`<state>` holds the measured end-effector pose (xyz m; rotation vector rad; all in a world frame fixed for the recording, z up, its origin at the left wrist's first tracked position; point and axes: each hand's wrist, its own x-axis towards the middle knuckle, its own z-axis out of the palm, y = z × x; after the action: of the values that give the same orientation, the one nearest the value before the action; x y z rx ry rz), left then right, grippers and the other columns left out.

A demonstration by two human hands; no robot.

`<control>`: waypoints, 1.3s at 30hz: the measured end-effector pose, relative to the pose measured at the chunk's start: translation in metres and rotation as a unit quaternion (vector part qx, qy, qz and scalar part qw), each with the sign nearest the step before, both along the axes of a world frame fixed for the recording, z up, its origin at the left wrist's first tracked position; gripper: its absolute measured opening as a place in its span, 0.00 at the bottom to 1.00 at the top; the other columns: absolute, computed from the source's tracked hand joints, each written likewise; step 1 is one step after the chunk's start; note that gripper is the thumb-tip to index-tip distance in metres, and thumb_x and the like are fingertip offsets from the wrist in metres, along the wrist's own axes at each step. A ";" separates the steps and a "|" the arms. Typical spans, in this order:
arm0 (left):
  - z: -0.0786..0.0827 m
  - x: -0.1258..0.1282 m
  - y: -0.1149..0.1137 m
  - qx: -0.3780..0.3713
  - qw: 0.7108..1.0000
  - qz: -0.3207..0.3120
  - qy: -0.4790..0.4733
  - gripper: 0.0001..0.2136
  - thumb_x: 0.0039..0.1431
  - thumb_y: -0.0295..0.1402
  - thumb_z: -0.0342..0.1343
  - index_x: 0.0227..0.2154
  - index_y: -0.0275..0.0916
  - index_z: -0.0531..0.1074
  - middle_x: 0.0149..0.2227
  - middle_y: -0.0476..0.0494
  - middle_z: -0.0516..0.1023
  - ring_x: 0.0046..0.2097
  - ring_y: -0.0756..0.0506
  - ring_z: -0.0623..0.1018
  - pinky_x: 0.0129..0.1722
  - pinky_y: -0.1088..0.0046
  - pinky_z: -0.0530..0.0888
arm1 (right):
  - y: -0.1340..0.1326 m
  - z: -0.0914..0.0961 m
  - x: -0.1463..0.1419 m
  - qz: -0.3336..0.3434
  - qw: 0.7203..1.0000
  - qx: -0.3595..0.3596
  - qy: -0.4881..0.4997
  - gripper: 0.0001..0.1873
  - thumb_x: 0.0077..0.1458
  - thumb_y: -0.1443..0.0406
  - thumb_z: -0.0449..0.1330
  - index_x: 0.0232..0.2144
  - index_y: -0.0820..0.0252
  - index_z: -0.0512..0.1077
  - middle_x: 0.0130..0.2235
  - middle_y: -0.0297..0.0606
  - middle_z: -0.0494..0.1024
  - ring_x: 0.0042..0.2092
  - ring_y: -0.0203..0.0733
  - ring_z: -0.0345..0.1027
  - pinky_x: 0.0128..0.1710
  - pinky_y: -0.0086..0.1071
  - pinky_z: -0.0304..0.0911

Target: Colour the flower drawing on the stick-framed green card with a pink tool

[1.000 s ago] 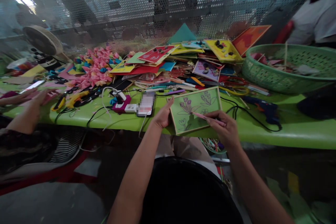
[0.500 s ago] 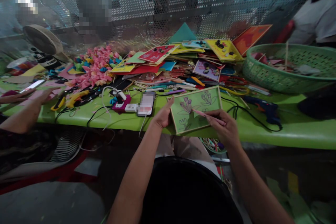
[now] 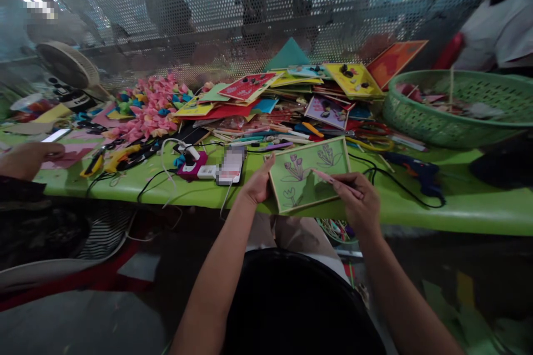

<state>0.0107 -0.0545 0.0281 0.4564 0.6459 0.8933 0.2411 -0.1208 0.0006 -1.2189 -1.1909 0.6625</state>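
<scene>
Green card (image 3: 306, 182) is partly hidden by the right hand (image 3: 358, 197).

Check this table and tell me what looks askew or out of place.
The heap of framed cards looks askew: a yellow card tilts on top, and the orange card juts up at an angle beside the green basket, unlike a neat stack. The green framed picture shows no obvious damage.

- The framed panel (image 3: 308, 187) is showing green, patterned with dark-lined, partly purple flowers (image 3: 295, 166).
- The pen (image 3: 325, 176) is looking pale pink.
- The surface (image 3: 416, 216) is gleaming lime green.
- The glue gun (image 3: 425, 174) is pairing blue with orange.
</scene>
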 end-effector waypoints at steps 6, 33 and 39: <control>0.000 -0.001 0.001 0.000 1.000 -0.001 -0.010 0.28 0.70 0.49 0.55 0.64 0.33 0.74 0.53 0.30 0.84 0.55 0.33 0.84 0.66 0.52 0.71 | -0.001 0.004 -0.002 -0.033 0.999 0.004 0.018 0.07 0.50 0.60 0.68 0.32 0.56 0.79 0.29 0.35 0.80 0.31 0.41 0.72 0.32 0.33 0.66; 0.006 0.002 -0.003 -0.006 1.000 0.002 0.011 0.26 0.73 0.46 0.52 0.63 0.34 0.74 0.51 0.32 0.85 0.56 0.35 0.84 0.66 0.55 0.71 | -0.002 0.007 -0.003 0.021 1.000 0.010 -0.016 0.08 0.55 0.58 0.67 0.34 0.56 0.80 0.32 0.37 0.82 0.34 0.43 0.74 0.34 0.34 0.69; 0.004 0.002 -0.003 0.012 1.000 0.004 0.005 0.24 0.71 0.46 0.54 0.61 0.35 0.76 0.51 0.32 0.86 0.57 0.34 0.83 0.65 0.53 0.72 | -0.002 0.001 -0.001 -0.024 1.000 0.004 -0.014 0.08 0.54 0.57 0.68 0.34 0.54 0.81 0.32 0.39 0.82 0.34 0.46 0.75 0.35 0.39 0.70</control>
<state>0.0131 -0.0577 0.0322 0.4814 0.6468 0.9076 0.2404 -0.1233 0.0021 -1.2498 -1.1825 0.6078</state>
